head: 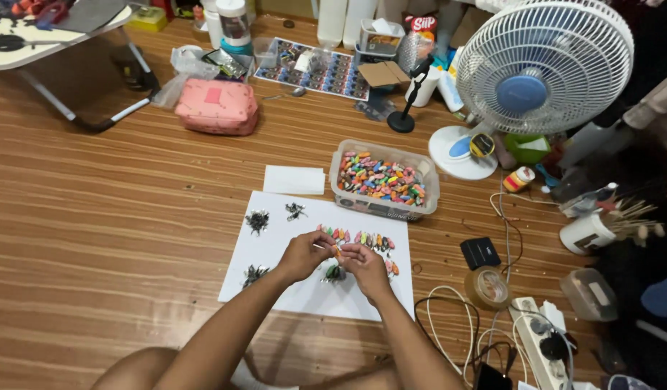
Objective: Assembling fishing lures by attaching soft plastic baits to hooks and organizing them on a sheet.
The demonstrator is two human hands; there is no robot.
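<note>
My left hand [302,255] and my right hand [364,265] meet over a white sheet [276,285] on the wooden floor. Together they pinch one small orange piece [336,250] between the fingertips. A row of small colourful pieces [362,238] lies on the sheet just beyond my fingers. Small dark metal clusters [257,220] sit in little piles on the sheet, one [334,273] right under my hands. A clear plastic tub [385,209] full of the same colourful pieces stands past the sheet's far right corner.
A white desk fan [541,65] stands at the right, with cables [449,318], a tape roll [486,287], a small black box [480,253] and a power strip [539,336] near it. A pink pouch [218,106], a folding table [52,36] and a small white paper [294,180] lie farther off.
</note>
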